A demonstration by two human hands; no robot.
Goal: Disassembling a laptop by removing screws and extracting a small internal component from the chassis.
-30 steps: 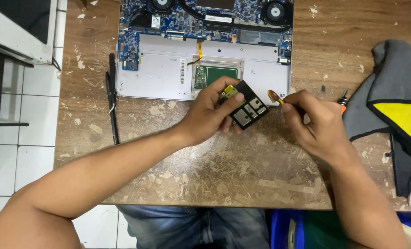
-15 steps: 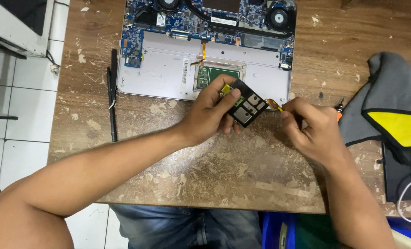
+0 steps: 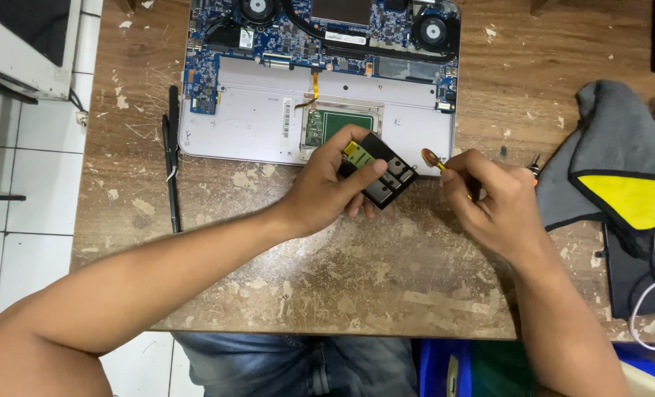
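Black module point(image 3: 379, 174) sits pinched in my left hand point(image 3: 327, 192), just off the open laptop's point(image 3: 254, 125) near edge above the table point(image 3: 357, 287). From the head view, my right hand point(image 3: 492, 202) closes around a thin tool point(image 3: 434, 160), tip just beside the module; I'd keep the module level and the tip steady.

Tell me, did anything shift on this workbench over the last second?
Very little. The left hand keeps its grip on the small black module, now tilted slightly more. The right hand still holds the thin tool, its tip close beside the module. The opened laptop, the tweezers and the grey cloth lie unmoved.
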